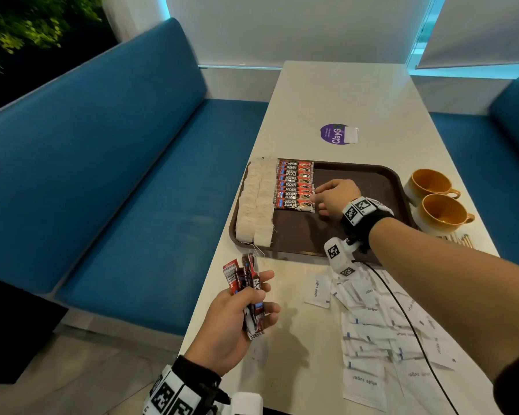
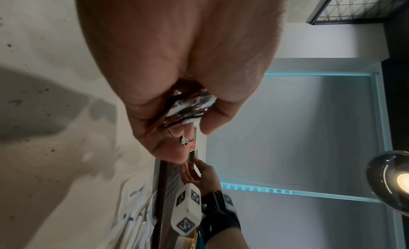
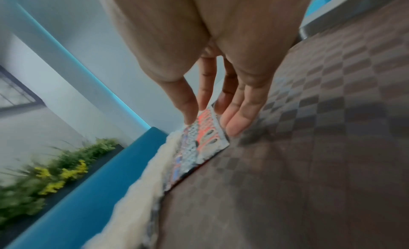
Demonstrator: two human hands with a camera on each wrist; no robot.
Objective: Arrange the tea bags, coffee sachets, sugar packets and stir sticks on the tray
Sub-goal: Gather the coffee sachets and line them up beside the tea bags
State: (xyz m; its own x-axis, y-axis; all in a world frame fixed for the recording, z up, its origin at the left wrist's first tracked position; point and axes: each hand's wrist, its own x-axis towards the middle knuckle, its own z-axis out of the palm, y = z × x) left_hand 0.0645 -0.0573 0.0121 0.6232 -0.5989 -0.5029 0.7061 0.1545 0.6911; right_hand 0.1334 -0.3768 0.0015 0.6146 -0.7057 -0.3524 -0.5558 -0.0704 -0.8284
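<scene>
A brown tray (image 1: 357,181) lies across the table. Two rows of white tea bags (image 1: 256,202) fill its left side, and a column of red coffee sachets (image 1: 295,184) lies beside them. My right hand (image 1: 330,199) reaches over the tray, its straight fingertips (image 3: 192,116) touching the right ends of the sachets (image 3: 205,128). My left hand (image 1: 240,322) hovers over the table's near left edge and grips a bunch of red coffee sachets (image 1: 247,287); their ends (image 2: 188,109) show in the left wrist view. White sugar packets (image 1: 381,324) lie scattered near the front right. Wooden stir sticks (image 1: 459,239) rest right of the tray.
Two orange cups (image 1: 435,202) stand right of the tray. A purple sticker (image 1: 336,136) sits further back on the table. Blue benches (image 1: 117,175) flank both sides. A black cable (image 1: 414,327) runs from my right wrist over the sugar packets.
</scene>
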